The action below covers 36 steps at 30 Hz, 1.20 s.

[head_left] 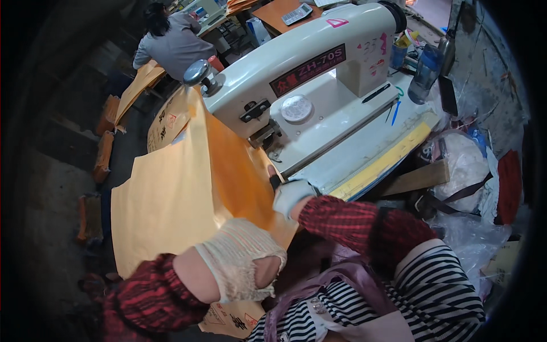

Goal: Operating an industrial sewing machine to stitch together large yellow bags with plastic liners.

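Note:
A large brown kraft paper bag stands folded at the left end of a white industrial sewing machine. Its raised upper edge lies close by the machine's metal needle and presser area. My right hand, in a pale fingerless glove with a black band on one finger, grips the bag's right edge just below that area. Against the lower part of the bag rests my left hand, in a worn cream knitted glove; its fingers are hidden. Another printed brown paper piece shows below my left hand.
A water bottle, a black phone, a pen and a blue tool lie on the machine bed. Plastic bags crowd the right side. A co-worker in grey sits at the far left near stacked paper.

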Motion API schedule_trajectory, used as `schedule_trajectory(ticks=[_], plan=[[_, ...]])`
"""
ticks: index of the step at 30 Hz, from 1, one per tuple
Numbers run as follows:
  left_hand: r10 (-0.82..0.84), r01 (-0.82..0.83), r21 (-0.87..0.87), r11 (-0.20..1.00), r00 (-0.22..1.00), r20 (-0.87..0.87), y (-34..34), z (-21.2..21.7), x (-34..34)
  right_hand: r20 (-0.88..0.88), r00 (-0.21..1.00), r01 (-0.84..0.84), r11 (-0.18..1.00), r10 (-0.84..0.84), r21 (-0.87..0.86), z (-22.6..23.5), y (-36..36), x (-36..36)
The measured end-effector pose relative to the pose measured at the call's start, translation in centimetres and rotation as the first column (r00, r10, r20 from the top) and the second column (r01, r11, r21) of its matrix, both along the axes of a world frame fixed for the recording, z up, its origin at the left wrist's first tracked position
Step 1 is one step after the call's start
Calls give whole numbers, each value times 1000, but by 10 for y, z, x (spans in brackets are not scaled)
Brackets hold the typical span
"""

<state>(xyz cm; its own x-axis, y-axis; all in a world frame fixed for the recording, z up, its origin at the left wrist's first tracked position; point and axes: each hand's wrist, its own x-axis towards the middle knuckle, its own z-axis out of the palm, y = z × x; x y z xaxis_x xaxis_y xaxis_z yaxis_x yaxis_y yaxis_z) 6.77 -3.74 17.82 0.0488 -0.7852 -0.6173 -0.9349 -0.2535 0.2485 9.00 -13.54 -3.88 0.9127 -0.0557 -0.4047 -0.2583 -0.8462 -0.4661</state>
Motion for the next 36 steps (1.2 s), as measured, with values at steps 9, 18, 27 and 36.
schedule_trajectory(ticks=[9, 18, 27, 36], plan=[[36, -64, -154, 986, 983, -179, 4, -173, -82, 264, 962, -124, 970, 65, 211, -43, -1, -30], [-16, 65, -131, 989, 940, 341, 39, -60, 54, -91, 973, -187, 954, 213, 232, 17, -12, -66], [165, -191, 14, 982, 804, -571, 10, -105, -24, 358, 934, 31, 998, -6, -62, -29, 7, -9], [-7, -513, 632, -581, -773, -635, 57, -217, -73, 96, 995, -64, 940, 34, 335, -17, -36, -51]])
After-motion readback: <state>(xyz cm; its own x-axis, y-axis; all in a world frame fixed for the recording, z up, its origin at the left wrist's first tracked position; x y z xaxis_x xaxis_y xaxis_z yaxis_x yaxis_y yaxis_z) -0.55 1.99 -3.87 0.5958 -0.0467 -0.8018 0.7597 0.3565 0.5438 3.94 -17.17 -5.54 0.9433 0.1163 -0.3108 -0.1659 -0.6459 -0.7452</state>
